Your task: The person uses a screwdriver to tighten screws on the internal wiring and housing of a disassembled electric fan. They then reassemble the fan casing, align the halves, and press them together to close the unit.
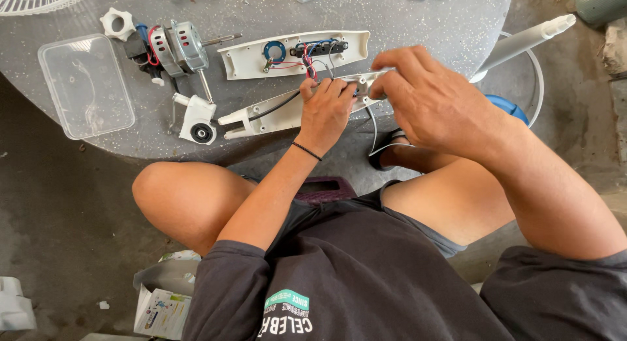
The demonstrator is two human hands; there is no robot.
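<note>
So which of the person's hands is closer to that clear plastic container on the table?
Left. The left hand grips the white housing half, which is on the container's side, though still well apart from it. The right hand holds the same piece's far end, farther away.

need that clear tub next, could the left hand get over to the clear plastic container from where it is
Probably yes. The left hand is gripping the white housing half, so it would have to let go first. Between it and the clear plastic container lie the fan motor and white bracket, low enough to reach over.
</note>
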